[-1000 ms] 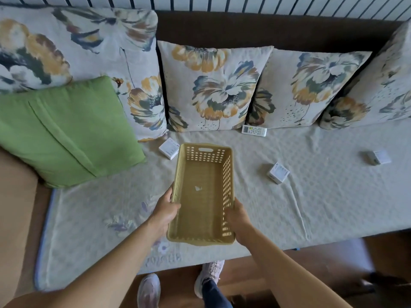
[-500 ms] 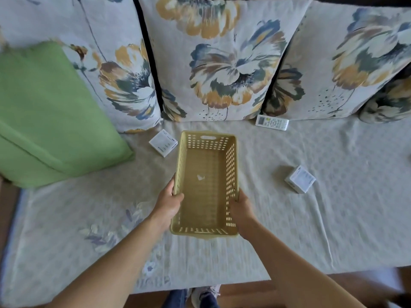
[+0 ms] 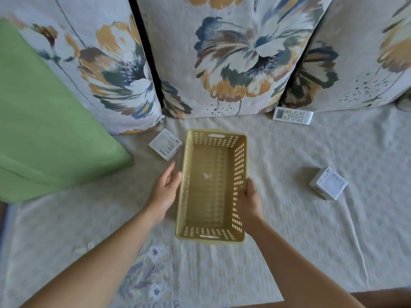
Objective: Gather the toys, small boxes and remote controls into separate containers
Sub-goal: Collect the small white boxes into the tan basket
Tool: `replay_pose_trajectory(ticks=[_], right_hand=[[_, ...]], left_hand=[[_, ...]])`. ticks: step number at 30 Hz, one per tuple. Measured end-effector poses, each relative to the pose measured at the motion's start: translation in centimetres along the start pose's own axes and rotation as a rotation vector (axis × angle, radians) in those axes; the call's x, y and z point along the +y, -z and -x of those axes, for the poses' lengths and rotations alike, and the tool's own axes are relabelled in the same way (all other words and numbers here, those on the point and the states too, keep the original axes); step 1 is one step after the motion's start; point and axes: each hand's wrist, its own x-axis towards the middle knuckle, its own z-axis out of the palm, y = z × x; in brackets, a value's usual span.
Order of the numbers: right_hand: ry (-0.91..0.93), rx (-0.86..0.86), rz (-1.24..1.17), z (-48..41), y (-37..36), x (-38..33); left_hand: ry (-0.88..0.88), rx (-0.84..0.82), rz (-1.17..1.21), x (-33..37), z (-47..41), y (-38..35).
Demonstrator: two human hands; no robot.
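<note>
A yellow perforated basket (image 3: 239, 161) rests lengthwise on the sofa seat, with only a small white scrap inside. My right hand (image 3: 248, 202) grips its right wall. My left hand (image 3: 165, 188) hovers just off the left wall, fingers spread, holding nothing. A small white box (image 3: 165, 144) lies beside the basket's far left corner. A second white box (image 3: 329, 183) sits to the right. A white remote control (image 3: 293, 115) lies against the cushions at the back right.
Floral cushions (image 3: 242, 54) line the back of the sofa. A green pillow (image 3: 44, 121) leans at the left. A pale patterned cover (image 3: 300, 241) spreads over the seat, whose front edge runs along the bottom right.
The basket has come down onto the seat and the view has moved closer. My left hand has let go of the left wall and opened. My right hand still holds the basket.
</note>
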Motion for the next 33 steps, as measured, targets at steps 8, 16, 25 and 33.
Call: replay_pose_trajectory(ticks=[8, 16, 25, 33], right_hand=[[0.056, 0.017, 0.063, -1.2, -0.7, -0.2], [0.072, 0.016, 0.056, -1.7, -0.8, 0.3], [0.063, -0.007, 0.042, -0.7, -0.2, -1.0], [0.081, -0.04, 0.03, -0.9, -0.1, -0.8]], left_hand=[[-0.243, 0.157, -0.782, 1.6, -10.0, 1.5], [-0.325, 0.259, -0.991, 1.1, -13.0, 1.1], [-0.914, 0.277, -0.754, 6.7, -4.7, -0.3], [-0.768, -0.106, -1.551, 3.6, -6.8, -7.2]])
